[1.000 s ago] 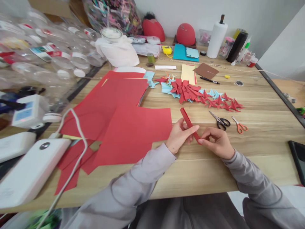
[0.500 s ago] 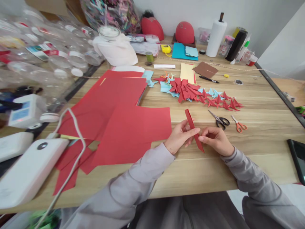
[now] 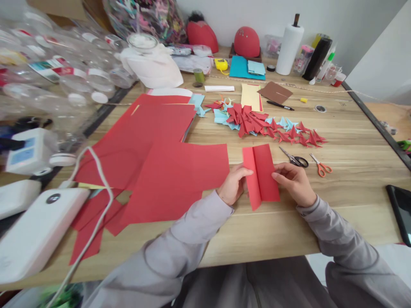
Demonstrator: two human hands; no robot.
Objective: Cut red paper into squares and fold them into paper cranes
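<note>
- Since the earlier frame, the folded red paper (image 3: 270, 175) has opened from a narrow strip into two panels joined along a crease; the right hand (image 3: 296, 185) has its fingertips at the outer edge of the right panel.
- The left hand (image 3: 231, 185) pinches the left edge of the paper, its thumb lying over the front of the narrower left panel and its fingers partly hidden behind.
- The right hand pinches the opposite edge, thumb toward the front, other fingers curled.
- The paper lies between the two hands, touching both, its upper and lower ends extending past the fingertips. It is held over the wooden table (image 3: 250, 239); whether its lower edge touches the surface cannot be told.
- Left of the paper, and near the left hand, lie large red sheets (image 3: 180, 171), overlapping one another.
- Beyond the hands, a heap of folded red pieces (image 3: 247, 121) lies mixed with light blue pieces (image 3: 221, 116).
- Beyond the right hand rest black-handled scissors (image 3: 293, 159), and to their right, orange-handled scissors (image 3: 318, 163).
</note>
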